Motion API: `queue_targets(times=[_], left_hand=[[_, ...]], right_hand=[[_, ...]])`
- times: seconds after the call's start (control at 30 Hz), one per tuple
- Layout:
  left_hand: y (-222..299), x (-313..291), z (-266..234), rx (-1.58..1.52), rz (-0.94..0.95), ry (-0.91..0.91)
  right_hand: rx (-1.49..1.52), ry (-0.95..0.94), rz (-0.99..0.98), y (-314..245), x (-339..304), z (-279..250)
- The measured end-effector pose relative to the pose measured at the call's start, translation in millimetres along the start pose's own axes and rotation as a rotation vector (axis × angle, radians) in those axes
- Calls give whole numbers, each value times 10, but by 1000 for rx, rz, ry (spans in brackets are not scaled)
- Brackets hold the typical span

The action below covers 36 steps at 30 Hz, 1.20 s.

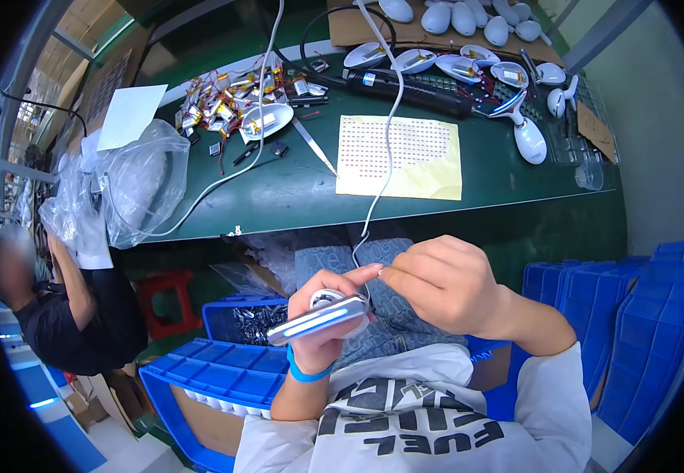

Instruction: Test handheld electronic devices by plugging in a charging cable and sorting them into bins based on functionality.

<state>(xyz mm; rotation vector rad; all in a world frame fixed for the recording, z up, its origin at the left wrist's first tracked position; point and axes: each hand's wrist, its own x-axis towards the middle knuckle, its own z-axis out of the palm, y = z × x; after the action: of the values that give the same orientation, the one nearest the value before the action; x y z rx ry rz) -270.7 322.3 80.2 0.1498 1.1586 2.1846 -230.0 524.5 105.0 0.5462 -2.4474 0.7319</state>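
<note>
My left hand point(328, 315) grips a white oval device shell point(320, 318) with a silver band and a lit blue strip, held over my lap. Its forefinger points up toward my right hand point(443, 282), whose thumb and forefinger pinch together right above the shell; what they pinch is too small to tell. A blue band point(304, 372) circles my left wrist. A white cable point(381, 150) hangs from above down to the hands.
A green bench point(295, 189) carries a yellow sheet of small red dots point(401, 156), a pile of small wired batteries point(224, 102), several white shell halves point(468, 67), a black tool point(413, 88) and a plastic bag point(133, 185). Blue crates point(224, 378) stand left and right. Another person point(66, 307) sits at the left.
</note>
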Motion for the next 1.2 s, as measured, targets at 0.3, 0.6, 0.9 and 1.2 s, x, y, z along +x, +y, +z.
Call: queue_targets(times=[0.3,0.6,0.9,1.2], left_hand=[[-21,1,29,-40,9,41],[-78,81,-61,-561,-163,119],[-116,71,-112,-475,-116,148],[-86,29,-35,-329,-103,113]], right_hand=[[-37,2,-33,-7,-2,18],[-198,-21,-86,-47,-36,123],[240,31,205,54,9,84],[197,-96,170,91,37,22]])
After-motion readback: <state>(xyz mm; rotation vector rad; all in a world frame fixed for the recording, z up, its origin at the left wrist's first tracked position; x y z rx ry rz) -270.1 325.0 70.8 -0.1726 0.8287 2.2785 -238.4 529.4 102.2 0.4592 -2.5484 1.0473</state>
